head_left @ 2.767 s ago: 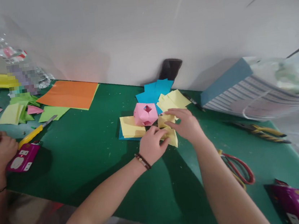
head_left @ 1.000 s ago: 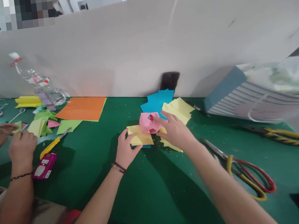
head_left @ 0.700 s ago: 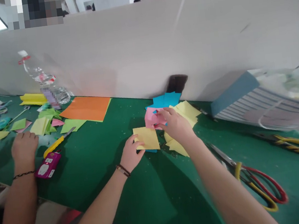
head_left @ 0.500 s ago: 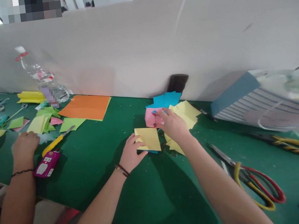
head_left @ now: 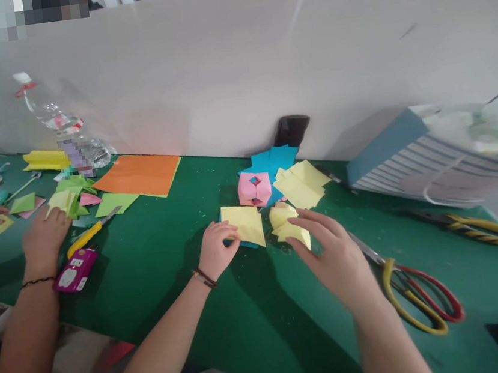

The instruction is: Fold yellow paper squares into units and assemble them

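My left hand (head_left: 217, 248) rests on the green table (head_left: 157, 252), its fingers curled over the left edge of a yellow paper square (head_left: 245, 224) that lies on a blue sheet. My right hand (head_left: 335, 254) hovers open with fingers spread, its fingertips at a small pile of folded yellow pieces (head_left: 286, 223). A pink folded paper cube (head_left: 253, 189) stands just behind them, untouched. Loose yellow sheets (head_left: 301, 179) and blue sheets (head_left: 273, 159) lie behind the cube.
Red and yellow scissors (head_left: 409, 288) lie right of my right hand, with pliers (head_left: 472, 225) and a striped bag (head_left: 433, 170) beyond. A phone (head_left: 292, 130) leans on the white partition. At left, a co-worker's hand (head_left: 46, 235), a yellow knife (head_left: 86, 233), a purple power strip (head_left: 71, 275) and orange paper (head_left: 138, 174).
My right hand let go of the pink cube and drew back toward me to the folded yellow pieces. My left hand stayed on the yellow square. The co-worker's hands shifted among the green scraps.
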Demonstrator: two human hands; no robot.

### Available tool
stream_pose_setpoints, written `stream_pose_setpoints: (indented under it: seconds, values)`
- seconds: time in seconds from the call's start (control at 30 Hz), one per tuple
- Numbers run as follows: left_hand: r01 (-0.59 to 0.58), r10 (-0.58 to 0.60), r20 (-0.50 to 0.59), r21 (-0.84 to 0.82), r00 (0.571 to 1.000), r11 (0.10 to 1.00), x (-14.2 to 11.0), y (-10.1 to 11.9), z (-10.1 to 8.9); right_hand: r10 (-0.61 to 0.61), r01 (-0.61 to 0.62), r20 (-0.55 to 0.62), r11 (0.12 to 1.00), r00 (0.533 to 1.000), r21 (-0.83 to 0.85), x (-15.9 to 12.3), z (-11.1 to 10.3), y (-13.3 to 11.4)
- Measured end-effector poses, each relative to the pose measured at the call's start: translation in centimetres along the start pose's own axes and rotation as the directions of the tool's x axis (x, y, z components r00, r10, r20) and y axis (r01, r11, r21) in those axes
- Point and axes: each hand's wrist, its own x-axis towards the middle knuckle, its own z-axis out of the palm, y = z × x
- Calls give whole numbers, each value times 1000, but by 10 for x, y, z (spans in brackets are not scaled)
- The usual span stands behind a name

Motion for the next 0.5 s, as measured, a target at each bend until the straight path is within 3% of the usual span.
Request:
stream_pose_setpoints:
  seconds: [0.17, 0.23, 0.33, 0.5]
  values:
    - [-15, 13, -23, -106, 1000, 994, 2, 26, -28, 12, -12, -91, 1000, 996, -3, -26, -9, -19]
    - [-139, 150, 32, -224, 988, 965, -10, 42, -44, -63, 64, -79, 998, 995, 9, -41, -6, -30]
    - [-207, 256, 179, -251, 950, 946, -43, 55, -61, -233, 231, 45, 972, 971, 53, -71, 8, -40]
    - [-110, 131, 338, -82, 932, 991, -108, 44, -66, -312, 275, 199, 942, 929, 194, -112, 31, -40]
